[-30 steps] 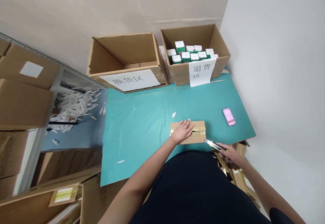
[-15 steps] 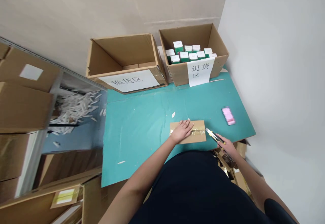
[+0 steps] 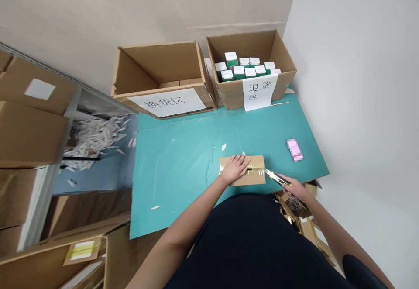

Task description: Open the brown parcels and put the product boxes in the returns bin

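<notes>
A small flat cardboard parcel [image 3: 255, 171] sealed with clear tape lies on the teal table top [image 3: 183, 158] near its front edge. My left hand [image 3: 235, 168] lies flat on the parcel's left half, fingers stretched out. My right hand [image 3: 294, 187] is closed round a yellow and black utility knife [image 3: 276, 177]. The knife's blade tip touches the parcel's right end at the tape seam.
Two open cartons stand at the back of the table: an almost empty left carton [image 3: 160, 79] with a paper label, and a right carton [image 3: 252, 68] holding several green and white boxes. A pink item [image 3: 294, 149] lies at the right. Cardboard boxes [image 3: 29, 118] stack at the left; scrap cardboard [image 3: 294, 206] sits below the right edge.
My right hand has brought the knife up and leftward from beside the table edge until its blade meets the parcel's right end. My left hand has stayed flat on the parcel.
</notes>
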{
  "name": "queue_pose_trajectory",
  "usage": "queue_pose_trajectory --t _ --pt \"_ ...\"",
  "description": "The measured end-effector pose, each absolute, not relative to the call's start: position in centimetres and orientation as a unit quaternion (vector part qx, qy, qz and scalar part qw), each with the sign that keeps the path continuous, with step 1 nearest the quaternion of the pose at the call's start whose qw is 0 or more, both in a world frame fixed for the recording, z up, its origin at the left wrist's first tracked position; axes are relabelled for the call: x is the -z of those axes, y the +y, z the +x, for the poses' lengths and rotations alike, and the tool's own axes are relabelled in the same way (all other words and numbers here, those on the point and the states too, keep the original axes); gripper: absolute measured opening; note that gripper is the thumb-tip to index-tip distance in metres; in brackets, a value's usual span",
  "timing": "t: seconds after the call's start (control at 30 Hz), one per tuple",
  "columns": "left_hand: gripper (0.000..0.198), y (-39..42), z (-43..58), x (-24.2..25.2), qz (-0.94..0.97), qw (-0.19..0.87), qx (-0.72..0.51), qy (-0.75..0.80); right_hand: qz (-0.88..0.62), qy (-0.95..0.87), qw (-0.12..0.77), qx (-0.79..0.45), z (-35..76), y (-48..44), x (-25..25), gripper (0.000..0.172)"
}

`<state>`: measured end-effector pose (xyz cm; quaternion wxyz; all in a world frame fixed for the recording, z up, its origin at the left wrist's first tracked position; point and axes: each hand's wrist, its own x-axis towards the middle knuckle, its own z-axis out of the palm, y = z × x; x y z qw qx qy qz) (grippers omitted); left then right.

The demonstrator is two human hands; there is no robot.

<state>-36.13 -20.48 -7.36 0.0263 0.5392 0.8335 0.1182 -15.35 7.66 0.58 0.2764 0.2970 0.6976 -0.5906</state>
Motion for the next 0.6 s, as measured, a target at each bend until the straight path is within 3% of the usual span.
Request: queue_pose_trajectory --t 0.33,0.6 --pt "0.045 -20.3 -36.3 7.0 0.512 0.054 -0.149 0.844 0.319 0.699 0.232 0.596 -13.4 8.5 -0.6 0.071" --pt "0.048 -21.0 -36.6 7.0 0.516 0.083 -0.147 0.840 0.407 0.700 0.062 0.584 -14.6 9.2 5.4 0.081"
